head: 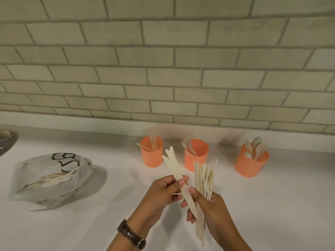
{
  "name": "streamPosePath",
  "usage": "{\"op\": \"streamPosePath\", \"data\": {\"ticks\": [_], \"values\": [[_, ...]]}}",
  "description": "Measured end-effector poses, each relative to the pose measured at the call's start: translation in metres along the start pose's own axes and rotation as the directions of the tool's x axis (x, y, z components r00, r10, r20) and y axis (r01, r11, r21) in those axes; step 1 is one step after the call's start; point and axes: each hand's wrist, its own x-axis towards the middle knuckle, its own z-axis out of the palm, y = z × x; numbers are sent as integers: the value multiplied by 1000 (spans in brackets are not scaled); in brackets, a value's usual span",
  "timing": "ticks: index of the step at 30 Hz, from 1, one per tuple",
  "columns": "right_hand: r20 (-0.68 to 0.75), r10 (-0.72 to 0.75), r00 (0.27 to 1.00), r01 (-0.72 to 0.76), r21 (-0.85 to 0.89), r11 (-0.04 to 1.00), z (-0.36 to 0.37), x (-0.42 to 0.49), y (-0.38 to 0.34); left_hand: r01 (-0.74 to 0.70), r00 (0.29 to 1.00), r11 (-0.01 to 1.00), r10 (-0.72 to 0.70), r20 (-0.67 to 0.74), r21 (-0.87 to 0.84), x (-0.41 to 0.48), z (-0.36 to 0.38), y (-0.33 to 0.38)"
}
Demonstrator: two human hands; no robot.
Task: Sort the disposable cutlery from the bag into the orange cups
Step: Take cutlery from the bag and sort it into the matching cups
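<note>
Three orange perforated cups stand in a row near the wall: the left cup [152, 151] holds knives, the middle cup [196, 154] forks, the right cup [251, 162] spoons. My left hand [164, 192] pinches a few pale knives [173, 165] that point up and to the left. My right hand [211, 212] grips a bundle of mixed pale cutlery [204, 180] held upright, its thumb resting on the knives. A white plastic bag [49, 178] with black writing lies at the left, more cutlery showing inside it.
The white countertop [112, 205] runs to a grey brick-tile wall [163, 69]. A metal sink edge [7, 140] shows at the far left. A watch is on my left wrist.
</note>
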Motion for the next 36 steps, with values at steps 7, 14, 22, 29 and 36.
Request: {"op": "streamPosePath", "data": {"ticks": [7,14,22,29,36], "values": [[-164,149,975,-149,10,989,-15,14,14,-184,951,975,209,-230,124,50,-46,27],[-32,157,987,-155,54,986,-21,19,6,-323,702,850,511,-497,417,114,-97,61],[-7,134,991,-132,125,983,-22,17,-1,-74,831,941,242,-501,331,154,-108,21],[25,125,992,-127,181,975,-22,14,-1,-153,796,906,349,-495,394,109,-87,24],[115,61,992,-88,250,964,-23,6,-7,-206,954,880,278,-113,427,19,0,8]]}}
